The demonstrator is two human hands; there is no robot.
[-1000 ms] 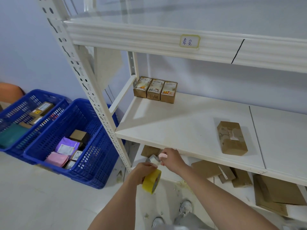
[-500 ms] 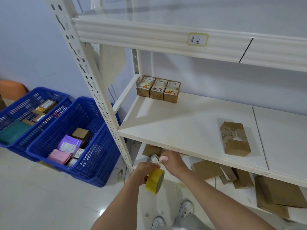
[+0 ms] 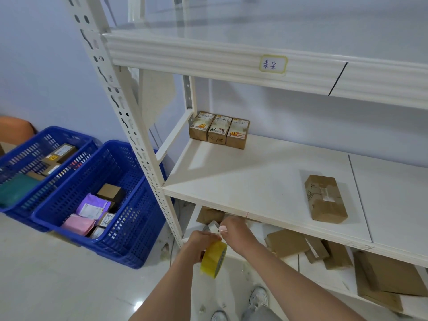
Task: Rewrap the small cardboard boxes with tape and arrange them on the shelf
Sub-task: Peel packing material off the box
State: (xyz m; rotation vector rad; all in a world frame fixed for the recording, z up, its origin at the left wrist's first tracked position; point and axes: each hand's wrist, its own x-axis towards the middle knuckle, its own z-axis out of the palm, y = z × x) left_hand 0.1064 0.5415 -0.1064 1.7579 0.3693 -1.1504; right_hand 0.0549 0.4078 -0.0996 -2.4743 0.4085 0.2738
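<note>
My left hand [image 3: 198,247] grips a yellow tape roll [image 3: 213,259] below the front edge of the white shelf [image 3: 254,181]. My right hand [image 3: 235,229] pinches the clear loose end of the tape [image 3: 211,227] just above the roll. Three small labelled cardboard boxes [image 3: 219,132] stand in a row at the back left of the shelf. A brown taped box [image 3: 325,198] lies on the shelf to the right, apart from both hands.
Two blue plastic crates [image 3: 129,228] with parcels and small boxes sit on the floor at left. Flattened cardboard pieces [image 3: 310,247] lie on the lower shelf. The white slotted upright [image 3: 129,133] stands between crates and shelf. My shoes [image 3: 258,297] show below.
Both hands stay together on the tape roll with little movement; the view has drifted slightly so the shelf sits a bit further right and lower in frame.
</note>
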